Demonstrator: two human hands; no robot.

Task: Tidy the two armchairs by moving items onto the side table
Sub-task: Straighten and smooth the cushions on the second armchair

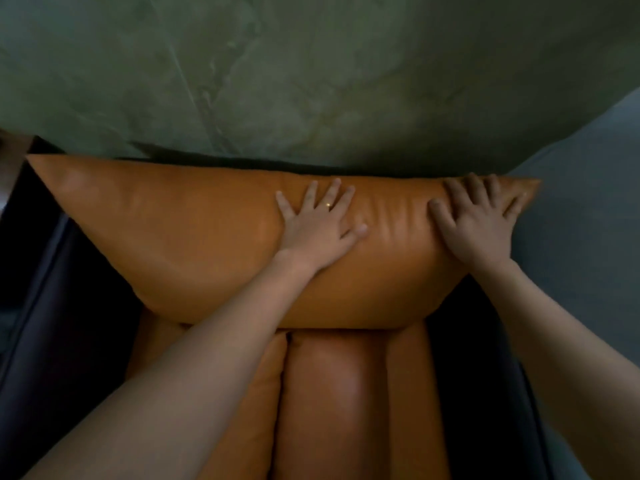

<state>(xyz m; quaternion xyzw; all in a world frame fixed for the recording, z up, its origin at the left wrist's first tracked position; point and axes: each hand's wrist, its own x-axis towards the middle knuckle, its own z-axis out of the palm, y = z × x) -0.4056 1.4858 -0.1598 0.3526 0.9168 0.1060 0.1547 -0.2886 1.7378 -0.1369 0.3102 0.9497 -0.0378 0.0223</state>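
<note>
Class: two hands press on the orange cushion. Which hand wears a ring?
The left hand, flat near the orange cushion's middle, wears it; the right hand, by the cushion's corner, is bare.

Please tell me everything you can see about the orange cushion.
The orange cushion looks like smooth leather, long and plump, with pointed corners and fine wrinkles near its right end. It lies crosswise at the back of the armchair, above the orange seat. The left hand and right hand press flat on it, fingers spread.
</note>
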